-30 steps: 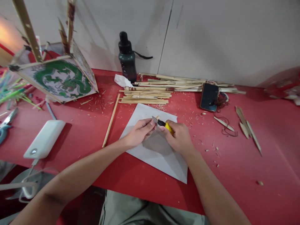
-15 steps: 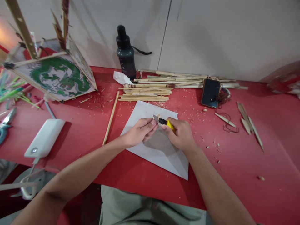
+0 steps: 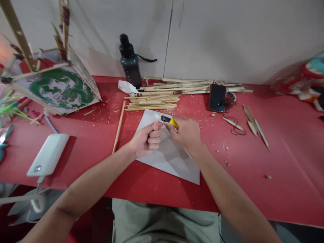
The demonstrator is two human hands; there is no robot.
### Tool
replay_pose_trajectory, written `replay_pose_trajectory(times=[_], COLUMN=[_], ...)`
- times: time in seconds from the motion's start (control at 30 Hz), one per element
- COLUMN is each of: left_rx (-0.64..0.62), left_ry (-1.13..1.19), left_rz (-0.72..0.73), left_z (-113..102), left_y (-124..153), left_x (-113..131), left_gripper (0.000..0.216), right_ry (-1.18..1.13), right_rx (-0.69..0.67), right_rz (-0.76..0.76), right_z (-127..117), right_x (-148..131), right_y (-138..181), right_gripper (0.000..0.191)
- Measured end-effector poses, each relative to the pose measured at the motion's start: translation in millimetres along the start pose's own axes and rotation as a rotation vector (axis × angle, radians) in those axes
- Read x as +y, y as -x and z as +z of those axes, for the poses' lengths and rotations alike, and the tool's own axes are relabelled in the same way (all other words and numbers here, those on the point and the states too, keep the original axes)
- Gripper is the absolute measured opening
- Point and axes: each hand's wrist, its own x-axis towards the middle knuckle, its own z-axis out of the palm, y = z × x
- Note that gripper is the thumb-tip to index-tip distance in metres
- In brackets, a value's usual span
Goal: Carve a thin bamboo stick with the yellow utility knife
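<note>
My right hand (image 3: 186, 134) grips a yellow utility knife (image 3: 169, 120) whose blade points left toward my left hand (image 3: 146, 140). That hand is curled into a fist around a small piece I cannot make out. Both hands hover over a sheet of white paper (image 3: 174, 162) lying on the red table (image 3: 278, 168). A heap of bamboo sticks (image 3: 164, 94) lies just beyond the paper, and one long stick (image 3: 118, 126) lies to its left.
A dark bottle (image 3: 130, 64) stands by the wall. A phone (image 3: 217, 98), brown thread and bamboo slivers (image 3: 254, 126) lie to the right. A lantern frame with a green dragon (image 3: 54, 89), a white power bank (image 3: 48, 154) and scissors (image 3: 3, 140) sit to the left.
My left hand has closed from a loose pinch into a fist, and the knife has shifted slightly left and farther away. The view drifted a little.
</note>
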Motion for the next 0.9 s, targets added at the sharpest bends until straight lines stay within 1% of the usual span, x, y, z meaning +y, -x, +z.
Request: replay_pose_trajectory(times=[0.03,0.1,0.13,0.17,0.2,0.23,0.27,0.3,0.33,0.37,0.43,0.5,0.57,0.6,0.73,0.83,0.9], left_rx=[0.019,0.048,0.05,0.061,0.085,0.142,0.199,0.229,0.237,0.24,0.188,0.1,0.035,0.02,-0.008,-0.02,0.002], left_ry=[0.013,-0.032,-0.103,-0.188,-0.25,-0.278,-0.296,-0.314,-0.321,-0.31,-0.274,-0.223,-0.159,-0.125,0.0,0.057,0.066], left_rz=[0.016,0.045,0.02,0.043,0.12,0.237,0.33,0.375,0.389,0.4,0.318,0.186,0.086,0.063,0.033,0.025,0.023], left_z=[0,0,0,0,-1,-3,-5,-8,-11,-14,-20,-23,-24,-25,-26,-30,-32], left_y=[0,0,-1,-2,-4,-7,-10,-13,-16,-17,-18,-16,-13,-12,-8,-6,-5], left_x=[1,-2,-5,-10,-14,-17,-19,-19,-18,-16,-9,-4,0,2,8,12,12], left_gripper=[0.028,0.028,0.029,0.031,0.033,0.037,0.039,0.041,0.04,0.039,0.036,0.033,0.03,0.03,0.03,0.03,0.029], right_ry=[0.016,0.055,0.081,0.085,0.101,0.114,0.109,0.094,0.069,0.033,-0.045,-0.13,-0.217,-0.258,-0.368,-0.407,-0.411], right_rx=[-0.021,-0.07,-0.072,-0.097,-0.068,-0.045,-0.029,-0.026,-0.039,-0.076,-0.132,-0.171,-0.207,-0.221,-0.239,-0.265,-0.297], right_rz=[0.003,0.057,0.172,0.283,0.335,0.307,0.246,0.204,0.162,0.13,0.038,-0.01,-0.036,-0.049,-0.126,-0.183,-0.209], right_z=[-1,-4,-8,-13,-19,-25,-31,-36,-39,-39,-35,-26,-15,-10,0,-1,-5], right_x=[0,7,13,19,25,29,31,31,28,23,12,3,1,2,13,16,15], right_y=[-9,-30,-41,-52,-61,-67,-71,-71,-67,-61,-46,-31,-24,-24,-37,-48,-51], right_gripper=[0.063,0.064,0.065,0.065,0.064,0.061,0.059,0.058,0.057,0.056,0.054,0.053,0.051,0.051,0.052,0.054,0.054])
